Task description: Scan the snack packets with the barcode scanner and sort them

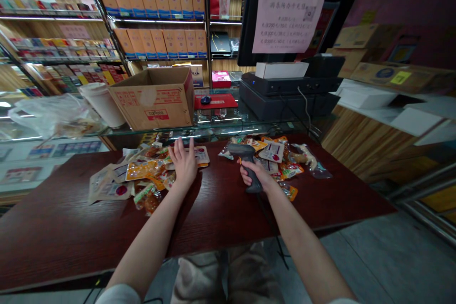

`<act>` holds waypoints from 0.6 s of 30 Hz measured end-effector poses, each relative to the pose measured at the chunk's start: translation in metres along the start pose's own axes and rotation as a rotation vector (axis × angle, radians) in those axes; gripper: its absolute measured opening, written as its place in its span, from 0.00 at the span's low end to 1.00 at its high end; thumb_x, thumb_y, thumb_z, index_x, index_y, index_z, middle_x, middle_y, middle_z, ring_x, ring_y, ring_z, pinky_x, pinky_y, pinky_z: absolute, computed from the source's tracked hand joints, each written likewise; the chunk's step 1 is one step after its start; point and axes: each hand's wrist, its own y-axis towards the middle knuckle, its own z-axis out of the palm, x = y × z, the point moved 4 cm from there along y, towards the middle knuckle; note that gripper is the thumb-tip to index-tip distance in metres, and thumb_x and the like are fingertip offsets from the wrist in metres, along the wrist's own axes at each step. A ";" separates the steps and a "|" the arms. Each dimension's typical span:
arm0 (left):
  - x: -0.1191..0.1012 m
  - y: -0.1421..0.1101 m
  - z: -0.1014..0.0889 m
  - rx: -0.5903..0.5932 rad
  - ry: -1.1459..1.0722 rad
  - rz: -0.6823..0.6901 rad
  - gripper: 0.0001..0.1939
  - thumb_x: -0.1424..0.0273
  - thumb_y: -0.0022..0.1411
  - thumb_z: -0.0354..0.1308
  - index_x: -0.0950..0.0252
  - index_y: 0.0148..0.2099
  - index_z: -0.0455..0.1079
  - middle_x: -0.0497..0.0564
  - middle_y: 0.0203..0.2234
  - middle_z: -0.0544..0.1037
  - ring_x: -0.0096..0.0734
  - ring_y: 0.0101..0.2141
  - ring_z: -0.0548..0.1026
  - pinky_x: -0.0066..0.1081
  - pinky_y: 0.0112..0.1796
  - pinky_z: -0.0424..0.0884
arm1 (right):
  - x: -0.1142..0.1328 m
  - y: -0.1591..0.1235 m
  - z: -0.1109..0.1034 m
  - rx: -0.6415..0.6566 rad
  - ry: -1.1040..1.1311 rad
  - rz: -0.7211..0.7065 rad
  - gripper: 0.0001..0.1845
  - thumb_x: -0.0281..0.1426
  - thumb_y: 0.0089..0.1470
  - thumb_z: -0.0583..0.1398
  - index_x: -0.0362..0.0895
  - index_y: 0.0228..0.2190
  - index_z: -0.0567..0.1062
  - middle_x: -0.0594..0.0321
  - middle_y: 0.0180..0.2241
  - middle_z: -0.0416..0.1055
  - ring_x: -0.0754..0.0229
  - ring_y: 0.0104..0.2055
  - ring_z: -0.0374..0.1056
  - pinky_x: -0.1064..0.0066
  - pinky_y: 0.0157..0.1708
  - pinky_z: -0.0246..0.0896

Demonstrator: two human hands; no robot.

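My right hand (258, 175) grips a dark grey barcode scanner (253, 184) by its handle, its head turned to the left. Fingers apart, my left hand (184, 164) is over the right side of a pile of packaged snacks (146, 170); whether its palm touches a packet, I cannot tell. That pile has orange-and-clear packets and pale pouches, one a beige pouch (110, 190) with a dark red spot. Behind my left fingers lies another pale pouch (202, 154). A second pile of packets (272, 152) is behind and to the right of the scanner.
Both piles lie on a dark red-brown table (213, 218). Beyond it, a glass counter bears an open cardboard box (153, 99), a white cup (103, 104), a mouse (205, 99) and a monitor with a paper sign (287, 21). The scanner's cable (269, 216) hangs off the table's front edge.
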 end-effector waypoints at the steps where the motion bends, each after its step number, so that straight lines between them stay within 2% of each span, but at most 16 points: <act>1: -0.006 -0.002 0.004 0.073 0.010 0.108 0.30 0.77 0.62 0.50 0.63 0.67 0.63 0.64 0.69 0.56 0.54 0.69 0.49 0.58 0.65 0.42 | 0.001 0.000 0.000 -0.003 0.000 -0.008 0.20 0.41 0.47 0.67 0.44 0.37 0.69 0.75 0.17 0.62 0.72 0.12 0.51 0.78 0.12 0.48; 3: -0.016 -0.006 0.016 0.251 0.010 0.265 0.24 0.75 0.64 0.50 0.59 0.60 0.71 0.59 0.66 0.63 0.51 0.68 0.54 0.55 0.66 0.43 | 0.002 -0.001 -0.001 -0.008 -0.002 -0.018 0.20 0.41 0.48 0.67 0.44 0.37 0.68 0.75 0.17 0.62 0.71 0.12 0.52 0.78 0.12 0.48; 5: -0.019 -0.009 0.026 0.357 0.059 0.290 0.18 0.68 0.65 0.54 0.59 0.55 0.74 0.61 0.62 0.68 0.55 0.66 0.59 0.57 0.65 0.46 | 0.003 -0.001 -0.002 -0.012 -0.001 -0.024 0.20 0.40 0.48 0.67 0.44 0.37 0.68 0.75 0.17 0.62 0.71 0.12 0.52 0.78 0.12 0.49; 8: -0.012 -0.007 0.027 0.329 0.227 0.174 0.19 0.61 0.65 0.55 0.62 0.54 0.74 0.64 0.60 0.71 0.63 0.63 0.61 0.64 0.62 0.47 | 0.004 -0.001 -0.004 -0.026 0.005 -0.029 0.21 0.40 0.47 0.68 0.44 0.37 0.68 0.76 0.17 0.62 0.71 0.12 0.52 0.78 0.12 0.50; 13: 0.014 0.003 0.013 0.283 0.450 -0.001 0.21 0.66 0.68 0.47 0.68 0.55 0.74 0.66 0.55 0.74 0.66 0.62 0.62 0.69 0.61 0.40 | 0.012 -0.003 -0.012 -0.082 0.045 -0.071 0.21 0.41 0.44 0.69 0.45 0.31 0.66 0.75 0.17 0.63 0.72 0.12 0.52 0.78 0.11 0.50; 16: 0.016 0.004 0.008 0.266 0.489 -0.003 0.21 0.71 0.67 0.44 0.74 0.53 0.74 0.71 0.54 0.74 0.68 0.64 0.58 0.69 0.62 0.36 | 0.018 -0.004 -0.017 -0.114 0.076 -0.106 0.23 0.41 0.43 0.70 0.45 0.26 0.62 0.74 0.17 0.62 0.73 0.12 0.52 0.78 0.11 0.50; 18: 0.004 0.006 0.009 0.241 0.448 0.045 0.21 0.74 0.65 0.45 0.76 0.54 0.73 0.73 0.58 0.70 0.67 0.67 0.54 0.68 0.62 0.36 | 0.020 -0.004 -0.020 -0.123 0.089 -0.120 0.23 0.41 0.43 0.70 0.46 0.25 0.61 0.74 0.17 0.61 0.72 0.12 0.52 0.78 0.11 0.50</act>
